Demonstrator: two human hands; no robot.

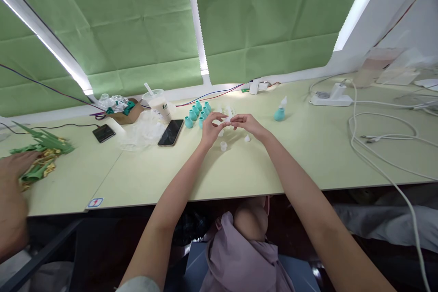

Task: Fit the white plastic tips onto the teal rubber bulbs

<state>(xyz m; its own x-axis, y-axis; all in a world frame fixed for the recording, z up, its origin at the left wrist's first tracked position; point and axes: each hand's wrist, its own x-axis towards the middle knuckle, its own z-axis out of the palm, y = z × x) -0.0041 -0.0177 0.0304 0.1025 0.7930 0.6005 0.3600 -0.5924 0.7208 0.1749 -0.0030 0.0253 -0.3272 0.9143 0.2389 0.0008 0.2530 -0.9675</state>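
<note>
My left hand and my right hand meet over the table, fingertips pinched together on a small white plastic piece. Its exact shape is partly hidden by the fingers. Behind the hands lie more whitish, translucent small parts, too blurred to tell apart. Beside my left hand several turquoise rubber bulbs stand grouped. Below the hands are a small white cup-shaped part and a white pointed tip. Off to the right, a turquoise bulb with a white nozzle stands upright.
Left of the bulbs are a phone, a drink cup with straw, a clear plastic bag and a cardboard box. Another person's hand rests on green and gold material. A power strip and white cables lie right.
</note>
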